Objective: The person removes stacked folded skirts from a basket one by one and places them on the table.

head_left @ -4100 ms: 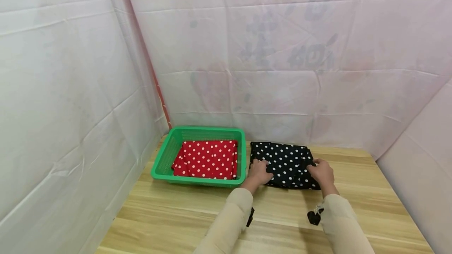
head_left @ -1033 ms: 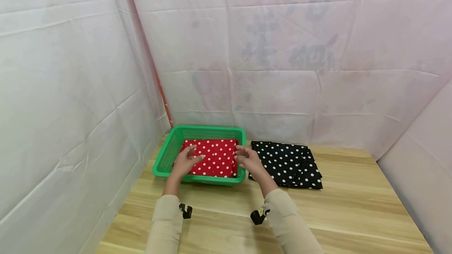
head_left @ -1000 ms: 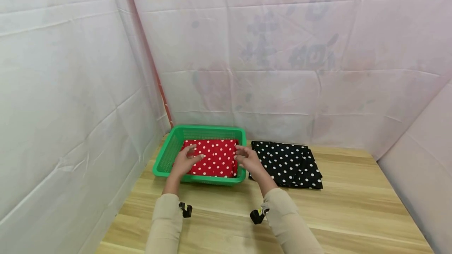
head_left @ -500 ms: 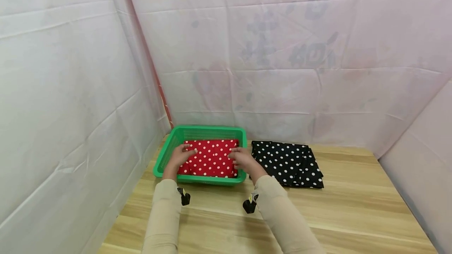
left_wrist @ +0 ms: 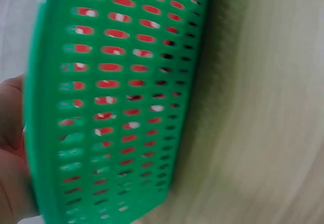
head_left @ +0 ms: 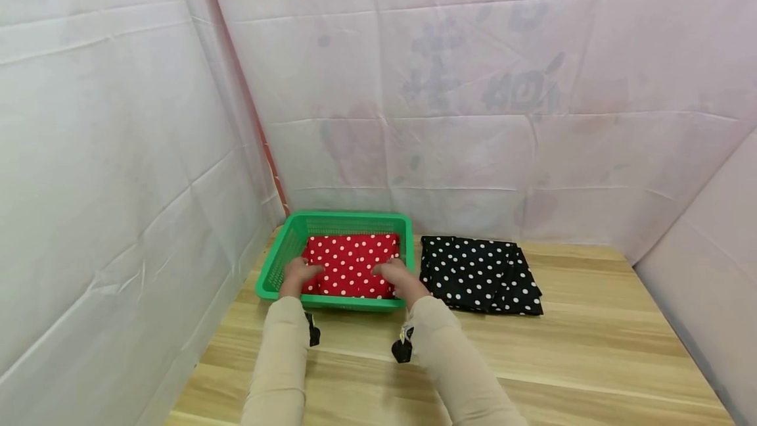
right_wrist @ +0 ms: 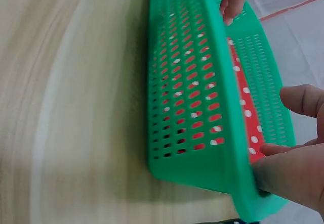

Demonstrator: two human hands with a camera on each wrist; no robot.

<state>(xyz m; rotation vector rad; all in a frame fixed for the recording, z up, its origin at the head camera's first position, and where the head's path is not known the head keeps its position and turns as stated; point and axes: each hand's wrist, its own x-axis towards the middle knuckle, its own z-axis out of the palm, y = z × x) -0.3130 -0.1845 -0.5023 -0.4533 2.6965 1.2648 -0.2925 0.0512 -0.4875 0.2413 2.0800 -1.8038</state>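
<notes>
A folded red cloth with white dots [head_left: 351, 265] lies inside a green plastic basket [head_left: 361, 305]. My left hand [head_left: 298, 275] reaches over the basket's near left side to the cloth's left edge, thumb pointing inward. In the left wrist view, part of that hand [left_wrist: 15, 168] shows behind the basket wall. At the cloth's right edge is my right hand [head_left: 401, 277]. The right wrist view has its thumb raised and its fingers [right_wrist: 291, 176] reaching inside the rim beside the cloth. Whether the fingertips touch the cloth is hidden in part.
To the basket's right, a folded black cloth with white dots [head_left: 473, 275] lies on the wooden table [head_left: 585, 347]. White sheeting [head_left: 461, 150] hangs behind and at both sides. Small black devices [head_left: 402, 350] are strapped at the wrists.
Both hands have left the black cloth and moved left to the basket. In the last second they have lowered into it and drawn slightly closer together around the red cloth.
</notes>
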